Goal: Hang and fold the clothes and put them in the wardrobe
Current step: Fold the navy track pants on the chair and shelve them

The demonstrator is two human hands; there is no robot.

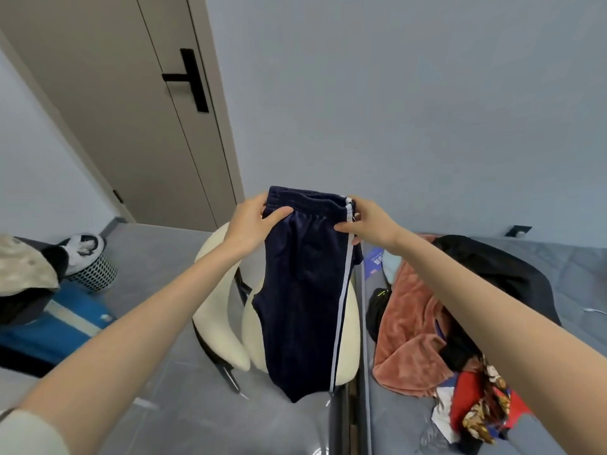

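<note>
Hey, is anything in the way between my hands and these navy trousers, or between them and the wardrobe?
Nothing is: the left hand and the right hand both grip the navy trousers at the waistband. No wardrobe is in view, so that path cannot be judged. A cream chair shows behind the hanging legs.

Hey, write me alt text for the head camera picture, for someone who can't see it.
The left hand and right hand grip the waistband of navy trousers with a white side stripe, held up in front of a cream chair. A heap of clothes lies on the grey surface at right, a door behind at left.
</note>
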